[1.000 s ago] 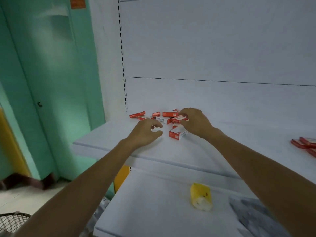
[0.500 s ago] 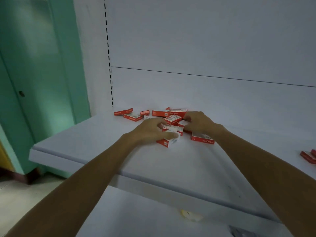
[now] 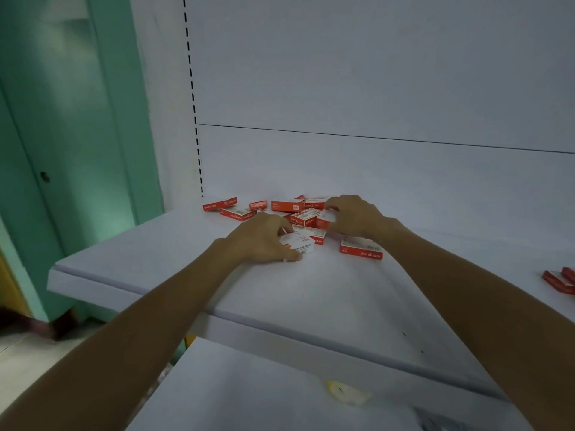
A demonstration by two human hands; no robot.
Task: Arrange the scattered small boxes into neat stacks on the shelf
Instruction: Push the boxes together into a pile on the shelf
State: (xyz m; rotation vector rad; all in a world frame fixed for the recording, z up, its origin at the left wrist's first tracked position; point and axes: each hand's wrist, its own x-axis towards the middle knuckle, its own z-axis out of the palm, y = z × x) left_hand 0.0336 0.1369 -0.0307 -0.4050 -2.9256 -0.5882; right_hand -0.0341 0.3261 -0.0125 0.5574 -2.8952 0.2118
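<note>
Left grip (image 3: 267, 241) is curled round a white-faced box (image 3: 300, 245), thumb on its near side and fingers over the far side. The box lies flat on the shelf (image 3: 311, 293), with its long axis running roughly along the shelf's front edge. Right grip (image 3: 354, 217) is pinched on a second box (image 3: 326, 216) at the right side of the pile (image 3: 306, 219). I cannot tell whether that box is clear of the ones beneath it.

The two grips are near each other, and the held boxes sit almost side by side with only the heap's front boxes between them. Bringing one onto the other looks like a short inward move. The right-hand box seems tilted, so it would need its long axis turned to match the left one.

Beyond both grips the pile spreads towards the shelf's rear left corner, its boxes pointing every way. Two outliers (image 3: 219, 204) lie further left against the back panel (image 3: 373, 169), nearer the left grip. One loose box (image 3: 361, 249) lies flat just in front of the right wrist, long axis parallel to the front edge, so the right grip is better placed for it. More red boxes (image 3: 560, 279) lie well apart at the shelf's right edge.
</note>
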